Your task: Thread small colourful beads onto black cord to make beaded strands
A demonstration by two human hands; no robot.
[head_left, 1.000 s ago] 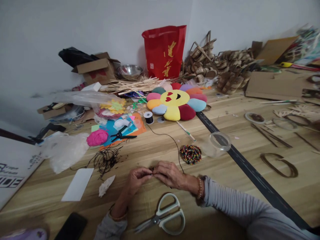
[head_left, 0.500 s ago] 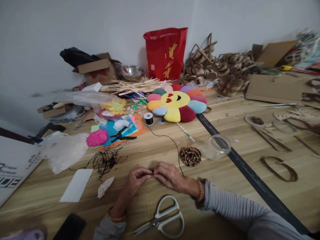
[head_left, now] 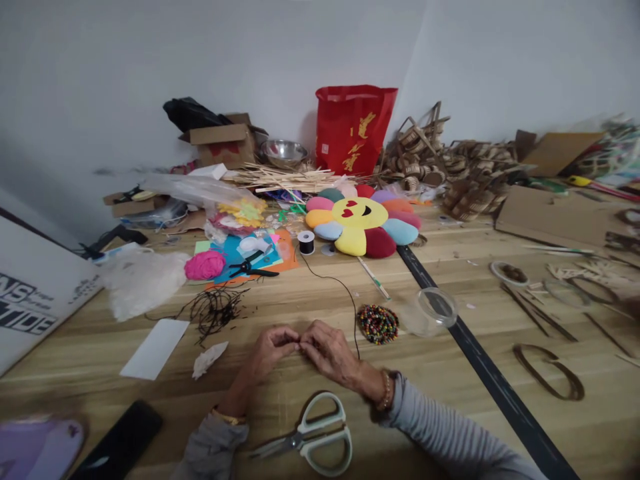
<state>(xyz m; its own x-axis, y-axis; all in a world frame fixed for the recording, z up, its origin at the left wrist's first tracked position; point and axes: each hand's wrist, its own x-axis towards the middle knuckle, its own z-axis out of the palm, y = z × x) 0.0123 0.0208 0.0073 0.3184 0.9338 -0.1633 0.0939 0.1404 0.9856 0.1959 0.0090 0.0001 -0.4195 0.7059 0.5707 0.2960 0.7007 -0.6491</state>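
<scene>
Fingertip to fingertip, my left hand (head_left: 273,347) and my right hand (head_left: 327,350) meet low over the table, both closed in a pinch. What they pinch is too small and covered to make out. A thin black cord (head_left: 340,280) runs from a spool (head_left: 306,243) down to my right wrist, where it passes out of sight. Right of my right hand lies a coil of multicoloured beads (head_left: 378,324). Scissors with pale handles (head_left: 323,440) lie just below my hands, blades pointing left. A crumpled white scrap (head_left: 209,359) is left of my left hand.
Black cord clippings (head_left: 215,312) and a white card (head_left: 155,349) lie left. A phone (head_left: 120,440) is at the near left. A clear plastic tub (head_left: 436,308) stands beyond the beads. Behind are a flower cushion (head_left: 363,217), a red bag (head_left: 355,130) and small baskets (head_left: 415,150).
The view has tilted up and turned slightly left. My hands keep pinching together; the small dark bit that showed between the fingertips is now covered.
</scene>
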